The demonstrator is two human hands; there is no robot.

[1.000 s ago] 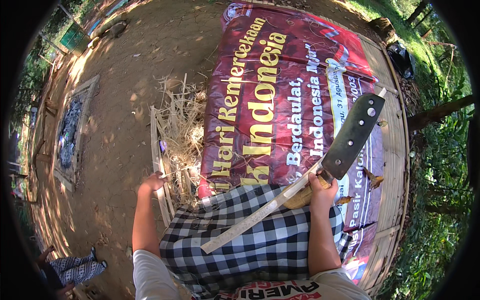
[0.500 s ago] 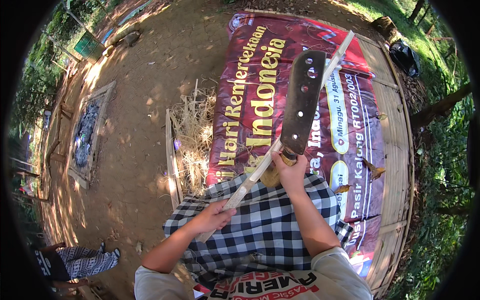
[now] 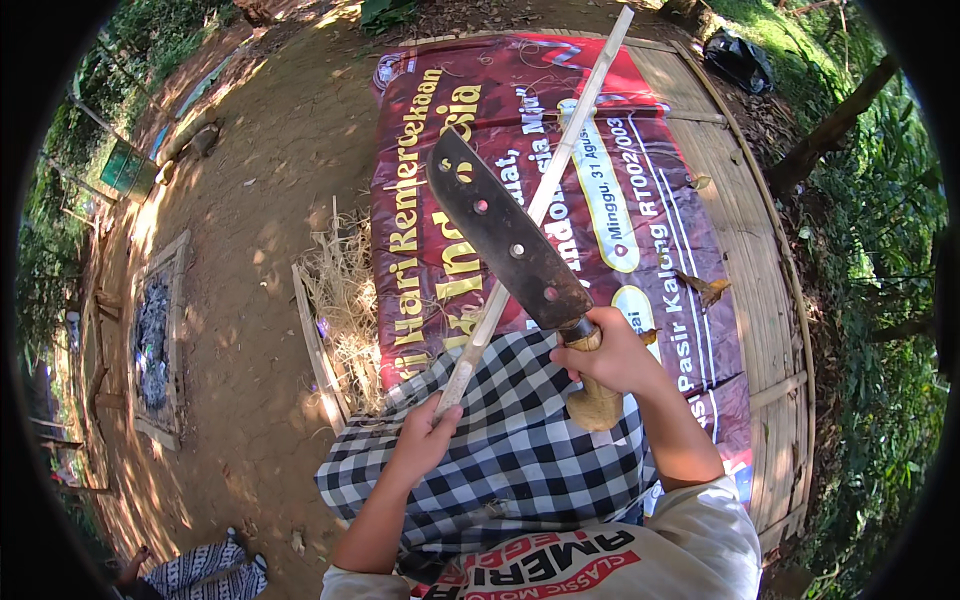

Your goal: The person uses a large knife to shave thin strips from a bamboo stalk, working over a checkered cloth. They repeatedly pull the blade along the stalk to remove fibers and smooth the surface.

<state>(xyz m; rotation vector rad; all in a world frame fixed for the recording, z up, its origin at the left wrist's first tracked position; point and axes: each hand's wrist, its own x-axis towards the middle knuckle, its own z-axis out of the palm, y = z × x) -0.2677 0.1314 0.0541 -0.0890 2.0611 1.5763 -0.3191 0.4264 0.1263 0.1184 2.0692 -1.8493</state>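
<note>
My right hand [image 3: 615,355] is closed round the wooden handle of a broad cleaver-like machete [image 3: 510,235]. Its dark blade has several holes and slants up to the left, crossing over the strip. In my left hand [image 3: 430,430] is the lower end of a long, pale bamboo strip [image 3: 570,140], which reaches up and right over a red banner. Blade and strip overlap in view; whether they touch I cannot tell. Across my lap lies a black-and-white checked cloth [image 3: 520,440], below both hands.
The dark red printed banner [image 3: 410,250] covers a bamboo slat platform [image 3: 745,250]. Left of it are a heap of shavings [image 3: 345,270] and a loose strip [image 3: 318,345]. A framed ash pit [image 3: 155,340] lies farther left. A person's patterned trousers [image 3: 205,570] show at lower left.
The machete has swung its tip leftward, and my right hand has come slightly right and lower. The strip now stands steeper, its far end higher. The view has shifted a little.
</note>
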